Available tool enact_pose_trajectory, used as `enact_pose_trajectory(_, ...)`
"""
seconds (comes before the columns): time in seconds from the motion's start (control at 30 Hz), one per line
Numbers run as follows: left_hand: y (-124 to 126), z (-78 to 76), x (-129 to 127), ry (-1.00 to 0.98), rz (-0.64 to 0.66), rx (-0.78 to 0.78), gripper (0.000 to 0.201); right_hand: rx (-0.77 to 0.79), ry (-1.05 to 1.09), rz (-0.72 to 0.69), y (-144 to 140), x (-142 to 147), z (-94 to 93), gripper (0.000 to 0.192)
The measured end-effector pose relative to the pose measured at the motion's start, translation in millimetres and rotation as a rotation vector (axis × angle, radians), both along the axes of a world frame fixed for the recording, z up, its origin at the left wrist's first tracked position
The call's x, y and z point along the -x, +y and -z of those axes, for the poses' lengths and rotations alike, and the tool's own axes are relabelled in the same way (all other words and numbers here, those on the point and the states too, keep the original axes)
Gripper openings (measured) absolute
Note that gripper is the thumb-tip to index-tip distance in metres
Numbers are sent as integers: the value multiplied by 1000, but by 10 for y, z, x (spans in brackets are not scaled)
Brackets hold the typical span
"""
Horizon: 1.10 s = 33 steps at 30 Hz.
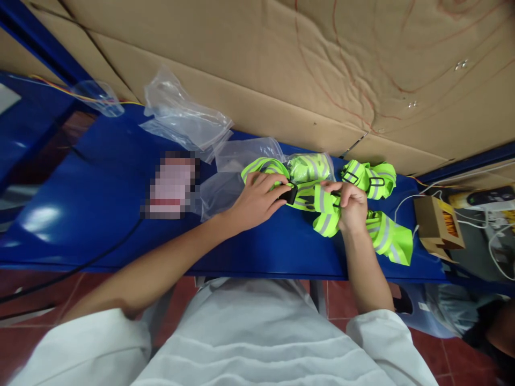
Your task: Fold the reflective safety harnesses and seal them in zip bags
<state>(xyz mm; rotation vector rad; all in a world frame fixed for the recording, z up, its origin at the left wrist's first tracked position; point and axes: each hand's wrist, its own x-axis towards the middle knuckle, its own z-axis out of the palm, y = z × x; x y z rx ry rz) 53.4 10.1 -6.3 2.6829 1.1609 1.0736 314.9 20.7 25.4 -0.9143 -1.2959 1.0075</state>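
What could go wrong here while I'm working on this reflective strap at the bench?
The left hand and right hand hold a neon reflective strap at its black buckle, so a fingertip could get pinched. One strap end lies near the blue bench's front edge and may slide off. The loose clear plastic bags nearby could get dragged along with the strap.

No readable text, brand, number or sign anywhere in view. Blurred-out patch on the desk at about nine o'clock from the hands, nothing legible on it. Orange-yellow print on the small cardboard box at three o'clock, too small to make out. Red scrawled lines on the cardboard sheet at twelve o'clock, no letters formed.
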Motion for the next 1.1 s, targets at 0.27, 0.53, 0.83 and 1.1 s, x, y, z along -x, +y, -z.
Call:
enact_pose_trajectory(0.27, -32, -91, -25, -287, -44, 158, 24, 216, -148, -65, 59, -8, 92, 28)
enact_pose_trajectory(0.53, 51, -368, 121, -620, -147, 126, 35, -240, -953, -147, -2, -250, -73, 52)
enact_pose_trajectory(0.83, 55, -1067, 303, -890, 39, 484, 31, -208, -1229, -262, -287, 178, -237, 30)
enact_pose_trajectory(1.1, 90, -1511, 430, -964, 165, 302, 37, -247, -1112, -226, -177, 109, -101, 19)
